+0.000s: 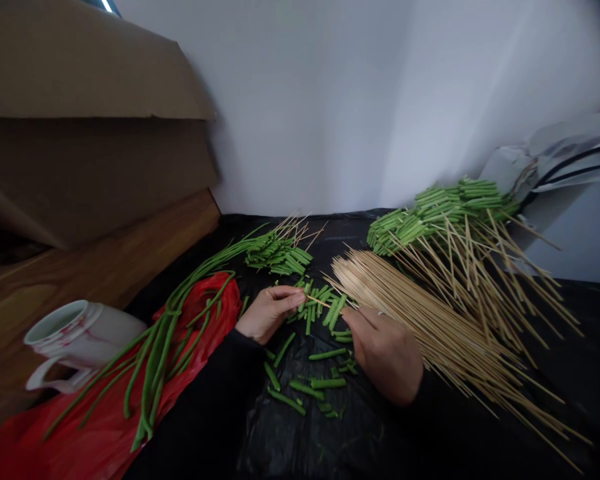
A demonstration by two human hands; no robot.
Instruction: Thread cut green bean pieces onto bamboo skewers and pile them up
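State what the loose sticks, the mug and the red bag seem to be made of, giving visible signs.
Loose sticks: probably bamboo or wood, matt, pale tan and straight.
Mug: likely glazed ceramic, white and smooth with a soft sheen.
Red bag: apparently thin plastic, shiny, with crinkles and folds.

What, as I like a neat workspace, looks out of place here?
The loose green pieces look untidy, strewn across the black plastic sheet, whereas the skewered pieces at right are stacked together. The white mug at left looks tilted too, though lens distortion may explain that.
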